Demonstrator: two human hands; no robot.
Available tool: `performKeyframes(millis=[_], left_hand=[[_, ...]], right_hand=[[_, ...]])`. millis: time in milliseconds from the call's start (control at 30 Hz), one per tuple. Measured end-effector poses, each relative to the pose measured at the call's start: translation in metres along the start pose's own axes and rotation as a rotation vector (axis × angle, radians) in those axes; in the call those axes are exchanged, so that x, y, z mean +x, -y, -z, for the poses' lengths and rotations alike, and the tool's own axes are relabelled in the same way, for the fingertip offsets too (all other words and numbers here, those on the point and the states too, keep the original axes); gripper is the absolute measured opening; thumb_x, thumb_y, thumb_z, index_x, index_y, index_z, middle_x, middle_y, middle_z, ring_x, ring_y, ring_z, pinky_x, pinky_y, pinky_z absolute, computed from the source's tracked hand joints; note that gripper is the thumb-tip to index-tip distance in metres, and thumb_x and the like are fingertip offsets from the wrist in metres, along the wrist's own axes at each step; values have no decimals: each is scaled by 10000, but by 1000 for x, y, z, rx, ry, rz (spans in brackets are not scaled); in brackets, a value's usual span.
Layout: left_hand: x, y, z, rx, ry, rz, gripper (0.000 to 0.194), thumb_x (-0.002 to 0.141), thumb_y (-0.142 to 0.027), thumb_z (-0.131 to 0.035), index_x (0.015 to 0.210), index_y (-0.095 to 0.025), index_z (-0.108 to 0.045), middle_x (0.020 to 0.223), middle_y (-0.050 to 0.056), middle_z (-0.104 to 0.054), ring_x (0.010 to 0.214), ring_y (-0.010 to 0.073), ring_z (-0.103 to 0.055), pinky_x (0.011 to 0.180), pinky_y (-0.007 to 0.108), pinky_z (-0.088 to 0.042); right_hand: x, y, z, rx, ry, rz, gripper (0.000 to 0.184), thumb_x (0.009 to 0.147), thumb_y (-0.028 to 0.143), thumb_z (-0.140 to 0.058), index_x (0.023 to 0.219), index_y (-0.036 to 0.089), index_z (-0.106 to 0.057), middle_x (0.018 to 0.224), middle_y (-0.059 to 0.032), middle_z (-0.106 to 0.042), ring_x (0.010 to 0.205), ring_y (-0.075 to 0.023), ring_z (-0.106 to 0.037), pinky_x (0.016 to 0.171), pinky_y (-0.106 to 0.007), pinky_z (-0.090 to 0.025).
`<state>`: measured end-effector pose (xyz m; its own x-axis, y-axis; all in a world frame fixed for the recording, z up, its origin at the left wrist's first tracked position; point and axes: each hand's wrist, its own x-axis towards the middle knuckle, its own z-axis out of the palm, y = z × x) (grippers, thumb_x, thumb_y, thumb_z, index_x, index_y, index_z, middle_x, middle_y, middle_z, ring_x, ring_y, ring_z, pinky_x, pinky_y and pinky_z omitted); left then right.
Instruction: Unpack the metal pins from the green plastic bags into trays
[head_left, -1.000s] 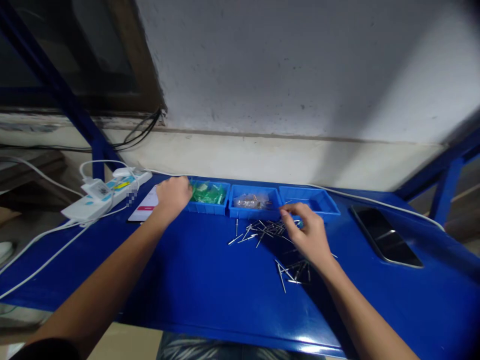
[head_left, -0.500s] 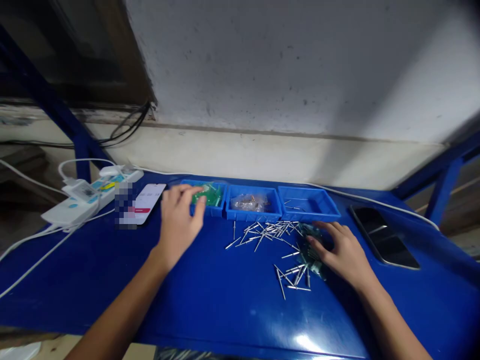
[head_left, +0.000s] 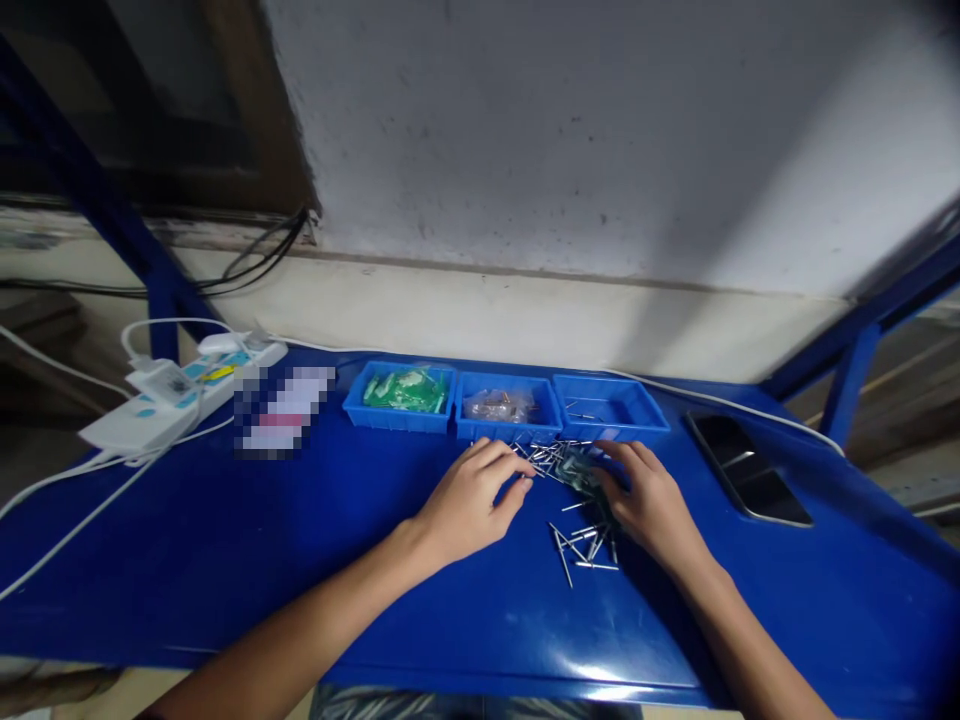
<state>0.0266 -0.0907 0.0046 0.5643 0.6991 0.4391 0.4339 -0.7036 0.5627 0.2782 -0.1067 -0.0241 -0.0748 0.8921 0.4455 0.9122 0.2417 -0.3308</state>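
Observation:
Silver blind rivets (head_left: 551,455) lie in a loose pile in front of the blue bins, and a smaller group of rivets (head_left: 589,550) lies nearer to me. At the left edge of the pile, my left hand (head_left: 472,500) has its thumb and forefinger closed nearly together around a rivet's end, which is mostly hidden. My right hand (head_left: 645,495) is curled over a greenish clear plastic bag (head_left: 577,472) at the right of the pile, gripping its right side. Part of the bag is covered by the fingers.
Three blue bins stand in a row: one with green packets (head_left: 409,390), one with a clear bag of small parts (head_left: 499,405), one with a few rivets (head_left: 581,413). A dark phone (head_left: 750,470) lies right; a power strip (head_left: 180,390) and partly blurred phone (head_left: 289,410) lie left.
My left hand has moved right, from over the bin with green packets to the rivet pile. My right hand and the plastic bag have shifted slightly left.

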Motion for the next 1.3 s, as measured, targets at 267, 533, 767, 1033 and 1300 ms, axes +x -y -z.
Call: performKeyframes(millis=[267,533,767,1033,1300], left_hand=[[-2,2,-4,-19,67,-14,156,884,-229,-459,915,-191,-607,921,46,-642,866,186,-558,854,374,-422],[-9,13,-1,-463,-63,376,289,893,-401,-437,960,-177,-607,801,43,-633,742,158,-579,657,273,-423],[-2,32,18,-821,-305,559,289,841,-431,-528,764,-152,-546,634,-25,-516,543,82,-466,505,200,-346],[-7,30,23,-255,-367,129,154,829,-152,-538,930,-212,-637,972,44,-589,911,161,-563,756,285,-460],[-10,24,14,-181,-317,143,172,806,-153,-547,890,-227,-678,1143,69,-446,994,179,-493,912,369,-404]], right_hand=[[-6,9,-9,-123,123,57,282,813,396,-558,1022,212,-601,998,-99,-624,947,-298,-535,722,-429,-439],[29,65,2,306,0,259,106,844,134,-458,892,208,-518,848,-66,-585,796,-195,-552,701,-329,-456],[46,116,-25,246,-72,541,184,808,63,-454,850,184,-587,919,-93,-570,853,-218,-515,728,-373,-414],[31,114,-22,868,106,-197,332,888,441,-433,775,173,-592,698,-22,-552,655,-151,-504,623,-281,-402],[33,114,-30,992,-11,-279,220,820,385,-565,769,172,-582,634,18,-528,563,-111,-459,540,-237,-371]])
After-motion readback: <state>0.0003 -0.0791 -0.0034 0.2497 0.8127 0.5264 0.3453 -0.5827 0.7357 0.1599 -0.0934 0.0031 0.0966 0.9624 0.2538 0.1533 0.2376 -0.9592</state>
